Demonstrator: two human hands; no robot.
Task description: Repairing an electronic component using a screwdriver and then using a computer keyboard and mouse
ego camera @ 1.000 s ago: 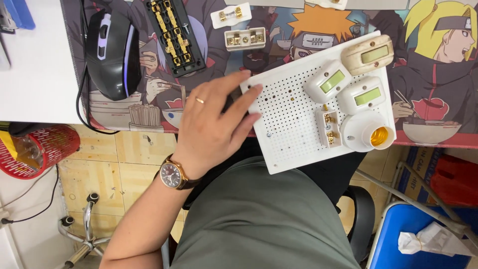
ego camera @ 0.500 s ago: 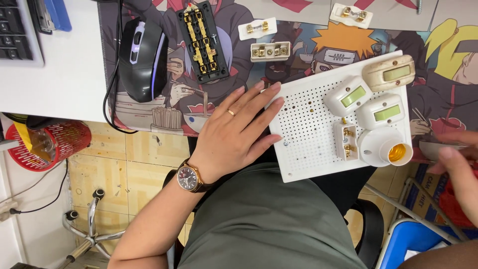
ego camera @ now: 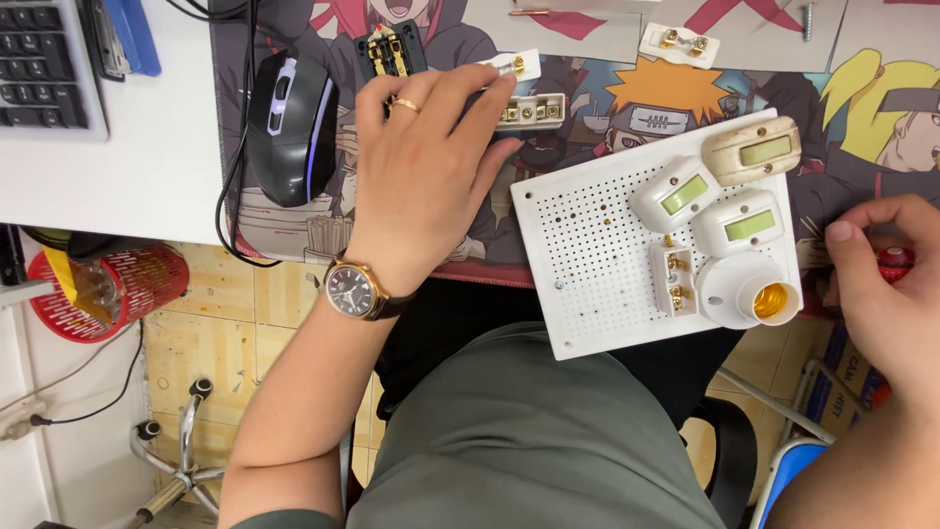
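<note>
My left hand [ego camera: 431, 167], with a ring and a wristwatch, lies spread over the printed desk mat [ego camera: 294, 230]. Its thumb and forefinger tips sit at the left end of a small white terminal block [ego camera: 537, 111], which lies flat on the mat. A black fuse holder [ego camera: 390, 44] shows just above the knuckles. My right hand [ego camera: 881, 289] is at the right edge, its fingers curled around a small red object [ego camera: 897, 261] that is mostly hidden. Between the hands lies a white perforated board [ego camera: 587, 264] carrying two white switches [ego camera: 676, 194], a beige switch [ego camera: 752, 149] and a lamp socket [ego camera: 756, 297].
A black mouse [ego camera: 289, 127] and a keyboard [ego camera: 44, 59] lie at the left of the desk. Another white terminal piece [ego camera: 678, 43] and a screw [ego camera: 807, 20] lie at the back. Below the desk edge are a red mesh bin [ego camera: 108, 289] and a chair base [ego camera: 181, 460].
My left hand left the board's left edge and moved up to the white terminal block. My right hand came further into view and closed on the red object. The view shifted.
</note>
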